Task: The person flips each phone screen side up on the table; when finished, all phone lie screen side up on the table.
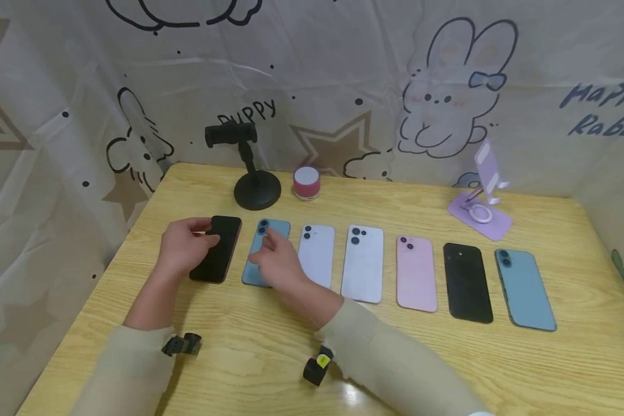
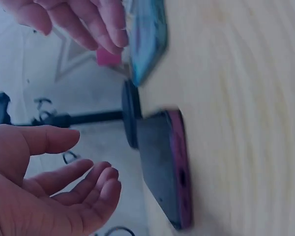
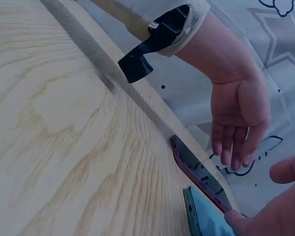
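My left hand hovers over a phone with a black screen and a reddish edge, at the left end of a row. In the left wrist view its thumb and fingers are loosely bent and apart, above the phone, holding nothing. Over the neighbouring blue phone, which lies camera side up, hangs my right hand. Its fingers hide part of that phone's back. The right wrist view shows the right hand only in part, overlapping the blue phone, with the left hand beyond.
Rightward the row continues with white phones, a pink phone, a black phone and another blue phone. Behind stand a black phone stand, a small pink speaker-like cylinder and a purple folding stand. Patterned cloth hangs behind the table.
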Action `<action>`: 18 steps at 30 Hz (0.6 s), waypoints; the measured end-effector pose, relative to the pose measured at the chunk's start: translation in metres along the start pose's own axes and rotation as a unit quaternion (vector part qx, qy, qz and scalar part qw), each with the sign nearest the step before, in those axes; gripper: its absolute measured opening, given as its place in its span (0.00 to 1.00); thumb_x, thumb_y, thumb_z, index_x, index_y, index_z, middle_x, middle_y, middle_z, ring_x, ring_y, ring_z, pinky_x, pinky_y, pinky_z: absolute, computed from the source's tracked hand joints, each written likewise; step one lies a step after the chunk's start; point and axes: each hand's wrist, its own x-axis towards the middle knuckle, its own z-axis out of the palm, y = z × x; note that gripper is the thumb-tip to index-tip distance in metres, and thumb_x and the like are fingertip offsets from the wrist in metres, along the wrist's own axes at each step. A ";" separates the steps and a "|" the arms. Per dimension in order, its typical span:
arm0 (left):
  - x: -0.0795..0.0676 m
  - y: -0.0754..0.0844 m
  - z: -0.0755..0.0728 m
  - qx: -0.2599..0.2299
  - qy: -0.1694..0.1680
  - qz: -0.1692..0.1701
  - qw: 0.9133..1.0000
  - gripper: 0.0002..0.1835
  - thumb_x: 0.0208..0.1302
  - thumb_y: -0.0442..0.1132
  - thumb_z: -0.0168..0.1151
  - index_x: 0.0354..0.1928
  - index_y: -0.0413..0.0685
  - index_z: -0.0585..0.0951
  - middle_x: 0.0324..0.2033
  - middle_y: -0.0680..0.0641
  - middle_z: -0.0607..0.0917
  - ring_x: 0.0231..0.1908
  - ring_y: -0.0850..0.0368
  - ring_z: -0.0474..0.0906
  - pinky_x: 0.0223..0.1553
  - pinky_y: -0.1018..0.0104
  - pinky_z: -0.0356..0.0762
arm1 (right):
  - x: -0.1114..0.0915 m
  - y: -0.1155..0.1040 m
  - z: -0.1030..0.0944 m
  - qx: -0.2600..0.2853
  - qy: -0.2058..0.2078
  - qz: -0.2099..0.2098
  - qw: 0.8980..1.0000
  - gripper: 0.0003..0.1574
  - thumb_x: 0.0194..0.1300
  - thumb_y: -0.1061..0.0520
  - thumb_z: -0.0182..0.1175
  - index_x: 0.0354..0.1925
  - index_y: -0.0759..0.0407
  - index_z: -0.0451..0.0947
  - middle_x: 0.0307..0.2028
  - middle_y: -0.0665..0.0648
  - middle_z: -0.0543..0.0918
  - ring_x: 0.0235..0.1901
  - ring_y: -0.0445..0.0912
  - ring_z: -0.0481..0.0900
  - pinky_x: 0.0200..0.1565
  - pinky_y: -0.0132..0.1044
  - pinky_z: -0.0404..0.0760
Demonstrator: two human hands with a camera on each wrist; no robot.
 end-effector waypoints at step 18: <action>-0.008 0.023 0.052 -0.015 -0.095 0.000 0.995 0.31 0.68 0.35 0.61 0.70 0.33 0.67 0.64 0.34 0.73 0.62 0.40 0.71 0.59 0.47 0.70 | -0.012 0.004 -0.036 -0.051 0.013 -0.004 0.999 0.47 0.69 0.63 0.56 0.79 0.59 0.47 0.74 0.61 0.59 0.71 0.54 0.59 0.68 0.47 0.61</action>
